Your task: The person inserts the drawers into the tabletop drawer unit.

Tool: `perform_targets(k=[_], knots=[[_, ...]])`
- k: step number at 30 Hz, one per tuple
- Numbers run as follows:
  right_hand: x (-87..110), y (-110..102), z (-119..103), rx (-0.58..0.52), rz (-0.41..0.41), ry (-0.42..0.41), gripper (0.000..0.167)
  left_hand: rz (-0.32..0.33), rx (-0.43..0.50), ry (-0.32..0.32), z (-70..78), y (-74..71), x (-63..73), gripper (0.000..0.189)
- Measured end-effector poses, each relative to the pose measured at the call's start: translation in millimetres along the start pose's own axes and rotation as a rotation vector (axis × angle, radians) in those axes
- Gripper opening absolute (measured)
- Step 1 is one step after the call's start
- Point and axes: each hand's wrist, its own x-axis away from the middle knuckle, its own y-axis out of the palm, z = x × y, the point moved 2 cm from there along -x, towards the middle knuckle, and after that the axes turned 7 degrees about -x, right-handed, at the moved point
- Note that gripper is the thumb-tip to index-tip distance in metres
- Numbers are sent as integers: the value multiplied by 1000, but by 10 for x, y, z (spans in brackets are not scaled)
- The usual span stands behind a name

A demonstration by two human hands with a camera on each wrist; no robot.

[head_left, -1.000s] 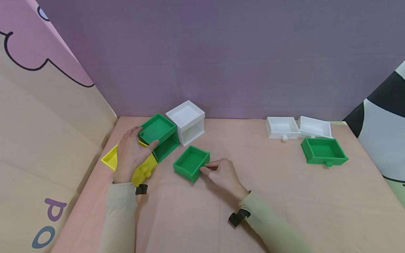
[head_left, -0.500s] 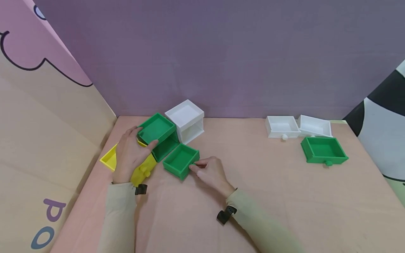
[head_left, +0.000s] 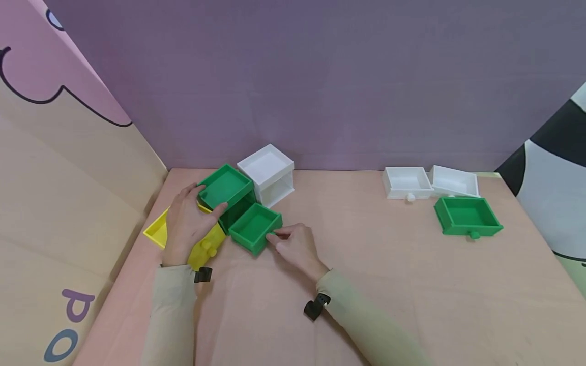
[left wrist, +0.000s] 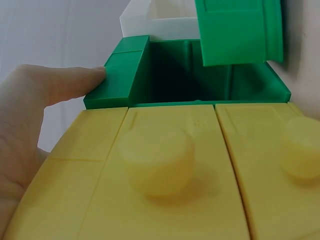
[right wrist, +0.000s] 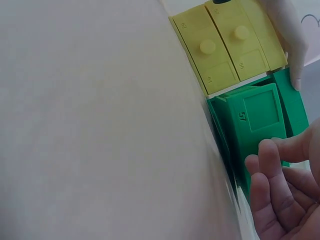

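At the left of the table, a green drawer cabinet point(head_left: 225, 186) stands with its lower opening facing front right. My left hand point(head_left: 186, 223) grips its top, thumb at the front edge and fingertips at the left side; the thumb point(left wrist: 75, 82) lies on the green wall in the left wrist view. My right hand point(head_left: 298, 247) pinches the front of a small green drawer point(head_left: 254, 225), whose back end is at the opening, slightly tilted. The number 57 shows on the drawer's front point(right wrist: 260, 112) in the right wrist view; the pinching fingers hide its knob.
A yellow drawer cabinet point(head_left: 209, 246) with two knobbed drawers adjoins the green one, partly under my left arm. Behind stands a white cabinet point(head_left: 266, 166) with an open front. Far right lie two white drawers point(head_left: 407, 182) and another green drawer point(head_left: 469, 216).
My right hand has carried the green drawer left and back, from the open table to the green cabinet's opening. The left hand has kept its place on the cabinet.
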Motion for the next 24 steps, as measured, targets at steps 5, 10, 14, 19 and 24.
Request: perform_targets(k=[5, 10, 14, 19, 24], knots=[[-26, 20, -9, -22, 18, 9, 19, 2, 3, 4, 7, -3, 5, 75], [-53, 59, 4, -24, 50, -7, 18, -2, 10, -2, 2, -3, 10, 74], [-75, 91, 11, -13, 68, -18, 17, -6, 10, -6, 1, -6, 6, 72], [-70, 118, -10, -3, 79, -25, 17, -1, 7, -3, -1, -4, 3, 71], [-44, 133, -41, -6, 103, -48, 16, -3, -4, -2, 0, 2, 4, 71]])
